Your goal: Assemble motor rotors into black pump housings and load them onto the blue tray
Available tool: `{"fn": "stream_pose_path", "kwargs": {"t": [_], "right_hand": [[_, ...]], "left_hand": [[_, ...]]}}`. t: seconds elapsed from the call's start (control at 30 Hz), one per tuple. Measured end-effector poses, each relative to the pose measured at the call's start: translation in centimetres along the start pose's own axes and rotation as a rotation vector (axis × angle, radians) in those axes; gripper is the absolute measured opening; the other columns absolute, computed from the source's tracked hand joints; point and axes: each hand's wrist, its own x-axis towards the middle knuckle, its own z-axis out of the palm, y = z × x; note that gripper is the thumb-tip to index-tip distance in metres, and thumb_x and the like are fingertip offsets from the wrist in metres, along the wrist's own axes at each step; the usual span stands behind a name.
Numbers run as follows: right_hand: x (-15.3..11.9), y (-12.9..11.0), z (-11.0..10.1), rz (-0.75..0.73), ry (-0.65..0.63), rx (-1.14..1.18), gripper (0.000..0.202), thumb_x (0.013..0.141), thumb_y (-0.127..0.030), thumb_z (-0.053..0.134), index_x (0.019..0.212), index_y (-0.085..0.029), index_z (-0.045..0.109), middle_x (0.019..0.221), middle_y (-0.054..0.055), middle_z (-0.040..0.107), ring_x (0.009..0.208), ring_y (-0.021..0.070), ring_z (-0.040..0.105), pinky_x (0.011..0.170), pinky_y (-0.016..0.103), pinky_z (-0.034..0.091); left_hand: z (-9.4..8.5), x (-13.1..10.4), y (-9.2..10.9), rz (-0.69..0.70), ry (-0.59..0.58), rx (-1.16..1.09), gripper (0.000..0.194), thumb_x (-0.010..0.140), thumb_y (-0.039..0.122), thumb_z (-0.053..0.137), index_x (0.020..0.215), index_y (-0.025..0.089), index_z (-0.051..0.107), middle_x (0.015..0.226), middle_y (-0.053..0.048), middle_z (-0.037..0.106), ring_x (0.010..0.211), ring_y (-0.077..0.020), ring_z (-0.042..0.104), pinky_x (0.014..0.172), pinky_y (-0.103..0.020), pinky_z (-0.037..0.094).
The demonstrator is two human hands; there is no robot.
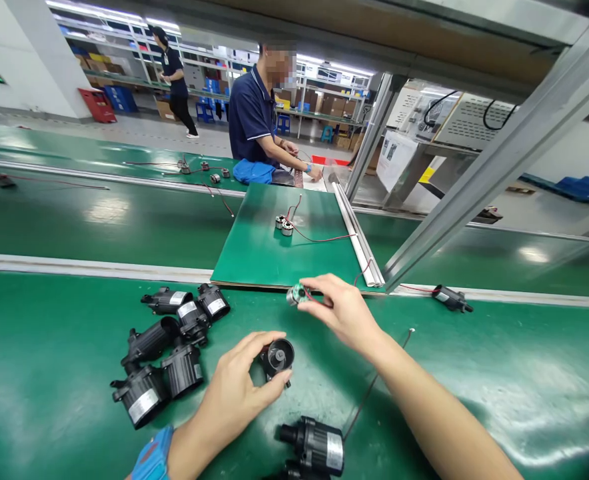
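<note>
While the left hand (242, 379) grips the housing (280, 355), the right hand (348, 312) pinches the motor (292, 295) apart from it, toward twelve o'clock, seemingly a fitting step whose next move calls for alignment.

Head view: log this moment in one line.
left hand: holding black housing | right hand: pinching small wired part | the two pieces: apart

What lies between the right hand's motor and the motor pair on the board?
In the head view, only a bare stretch of green board shows between the held motor and the motor pair.
</note>
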Motion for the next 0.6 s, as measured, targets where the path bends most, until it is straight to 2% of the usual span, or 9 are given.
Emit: {"fn": "stream_pose_path", "kwargs": {"t": [0.1,0.2,0.27,0.33,0.43,0.53,0.6], "right_hand": [[-2.9,-2.8,-1.3,-0.052,-0.099,0.149,0.044,0.088,-0.043,0.072,0.127,-0.024,0.066,0.113,0.006,0.07,0.096,0.0161,0.066,0.08,0.026,0.054],[-3.9,-4.7,-2.0,-0.086,-0.295,0.116,0.043,0.091,-0.04,0.069,0.131,-0.026,0.063,0.115,0.004,0.07,0.101,0.0167,0.066,0.087,0.028,0.053],[-4.0,-5.2,-1.9,-0.099,-0.382,0.048,0.042,0.093,-0.039,0.066,0.134,-0.029,0.061,0.113,0.003,0.07,0.099,0.0169,0.067,0.087,0.028,0.052],[-3.9,-5.4,-1.6,-0.107,-0.402,0.003,0.042,0.094,-0.04,0.065,0.135,-0.031,0.06,0.111,0.002,0.07,0.097,0.0169,0.067,0.084,0.028,0.052],[-3.9,-5.2,-0.9,-0.085,-0.387,-0.042,0.042,0.092,-0.045,0.066,0.13,-0.028,0.063,0.107,0.003,0.071,0.095,0.0174,0.068,0.081,0.027,0.051],[-4.1,-5.0,-0.4,-0.045,-0.381,-0.117,0.046,0.088,-0.057,0.065,0.12,-0.023,0.068,0.1,0.004,0.072,0.09,0.0196,0.069,0.075,0.029,0.051],[-4.3,-5.0,-0.1,-0.049,-0.366,-0.134,0.053,0.086,-0.063,0.064,0.121,-0.024,0.066,0.101,0.004,0.072,0.092,0.0207,0.069,0.076,0.03,0.05]], "left_hand": [[0.6,-0.1,-0.4,-0.033,-0.021,-0.09,0.054,0.085,0.03,0.07,0.134,0.03,0.047,0.119,-0.003,0.072,0.108,-0.0202,0.069,0.096,-0.034,0.056],[1.0,-0.4,-0.5,-0.037,-0.019,-0.141,0.07,0.084,0.025,0.071,0.142,0.031,0.033,0.119,-0.001,0.073,0.109,-0.0174,0.07,0.098,-0.031,0.056],[1.1,-0.6,-0.5,0.006,-0.01,-0.096,0.073,0.084,0.024,0.07,0.145,0.031,0.03,0.121,-0.001,0.073,0.11,-0.017,0.07,0.098,-0.03,0.056],[1.1,-0.8,-0.6,0.078,0.013,-0.001,0.074,0.086,0.029,0.071,0.147,0.031,0.029,0.121,-0.003,0.073,0.11,-0.0182,0.071,0.096,-0.03,0.058],[1.1,-0.9,-0.8,0.159,0.065,0.107,0.073,0.09,0.044,0.067,0.149,0.028,0.028,0.117,-0.005,0.075,0.105,-0.0194,0.074,0.092,-0.031,0.06],[1.1,-0.9,-1.1,0.216,0.108,0.143,0.064,0.095,0.047,0.059,0.146,0.022,0.03,0.115,-0.009,0.076,0.105,-0.0199,0.075,0.091,-0.03,0.061],[1.2,-1.0,-1.3,0.258,0.158,0.188,0.055,0.097,0.05,0.055,0.138,0.018,0.036,0.111,-0.012,0.076,0.101,-0.0209,0.076,0.086,-0.028,0.062]]}}
